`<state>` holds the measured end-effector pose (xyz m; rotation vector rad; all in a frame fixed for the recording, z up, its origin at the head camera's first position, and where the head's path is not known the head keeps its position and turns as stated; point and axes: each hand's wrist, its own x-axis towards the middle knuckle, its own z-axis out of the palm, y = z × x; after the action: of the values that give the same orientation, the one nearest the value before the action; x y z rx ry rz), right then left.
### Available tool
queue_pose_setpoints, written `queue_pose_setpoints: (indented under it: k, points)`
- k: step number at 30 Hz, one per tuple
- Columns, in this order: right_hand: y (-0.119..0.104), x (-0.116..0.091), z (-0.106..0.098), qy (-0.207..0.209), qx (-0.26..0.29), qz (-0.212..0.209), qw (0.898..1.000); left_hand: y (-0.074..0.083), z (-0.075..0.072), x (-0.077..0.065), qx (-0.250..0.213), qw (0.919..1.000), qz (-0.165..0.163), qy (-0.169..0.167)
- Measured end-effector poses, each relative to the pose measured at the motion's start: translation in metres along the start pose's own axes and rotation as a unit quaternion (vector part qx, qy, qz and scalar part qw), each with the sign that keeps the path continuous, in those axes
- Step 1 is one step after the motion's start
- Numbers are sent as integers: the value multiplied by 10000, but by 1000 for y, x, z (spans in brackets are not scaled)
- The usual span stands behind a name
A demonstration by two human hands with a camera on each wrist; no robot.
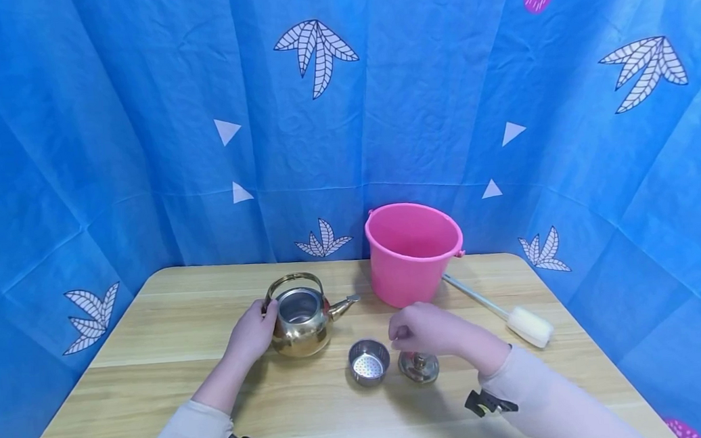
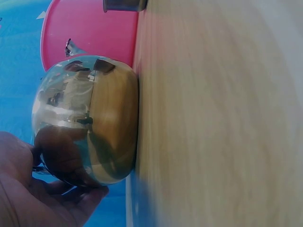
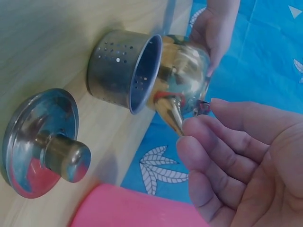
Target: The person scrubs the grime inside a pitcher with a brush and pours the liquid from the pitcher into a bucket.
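While near bucket (image 1: 405,276) and lid (image 1: 421,371), right fingers (image 3: 196,153) loose, empty; left fingers (image 2: 90,203) around kettle (image 1: 300,338).

Gold-toned metal kettle (image 1: 300,336) upright on the bench (image 1: 315,418), uncovered, arched handle raised, spout pointing right, a perforated steel strainer cup (image 1: 369,365) standing mouth up to its right, a round metal lid (image 1: 419,371) lying just beside the cup, knob upward.
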<state>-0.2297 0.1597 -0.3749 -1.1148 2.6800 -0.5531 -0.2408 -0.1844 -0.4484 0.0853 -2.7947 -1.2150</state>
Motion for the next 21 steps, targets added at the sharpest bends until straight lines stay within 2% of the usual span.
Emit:
queue_pose_setpoints:
  k: [21]
  points:
    - [13, -10, -20, 100, 273, -9, 9996, 2, 0, 0, -25, 10000, -43, -53]
